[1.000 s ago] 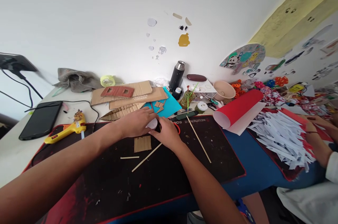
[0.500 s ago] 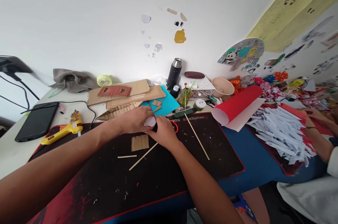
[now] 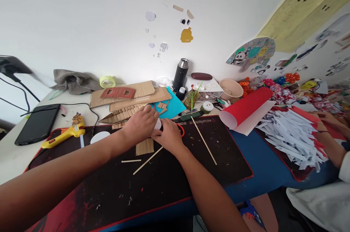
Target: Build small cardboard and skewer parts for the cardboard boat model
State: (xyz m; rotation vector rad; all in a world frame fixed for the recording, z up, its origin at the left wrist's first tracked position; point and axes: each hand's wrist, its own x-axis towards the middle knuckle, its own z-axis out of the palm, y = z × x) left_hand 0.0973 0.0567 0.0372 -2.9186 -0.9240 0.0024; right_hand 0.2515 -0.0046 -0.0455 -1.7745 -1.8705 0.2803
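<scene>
My left hand [image 3: 142, 122] and my right hand [image 3: 170, 134] meet over the back of the black mat [image 3: 175, 181]. Between them shows a small round whitish piece [image 3: 158, 124], partly covered by fingers. The right fingers wrap round its dark side; the left fingers are curled against it. Just below lies a corrugated cardboard square [image 3: 144, 146]. Two thin wooden sticks, one short [image 3: 131, 161] and one longer [image 3: 147, 161], rest nearer the front. A white disc [image 3: 100, 137] lies left of my left wrist. Red scissor handles [image 3: 181, 130] show beside my right hand.
A yellow glue gun [image 3: 64, 135] and black phone [image 3: 38, 124] lie left. Cardboard sheets [image 3: 158, 95], a black flask [image 3: 181, 74] and a jar [image 3: 207, 107] stand behind. Red rolled paper [image 3: 246, 107], white paper strips [image 3: 292, 139] and another person's hands [image 3: 328, 124] are right.
My left hand has turned and shifted slightly over the round piece, which is now more covered. The white disc beside my left forearm has come into sight. My right hand has barely moved.
</scene>
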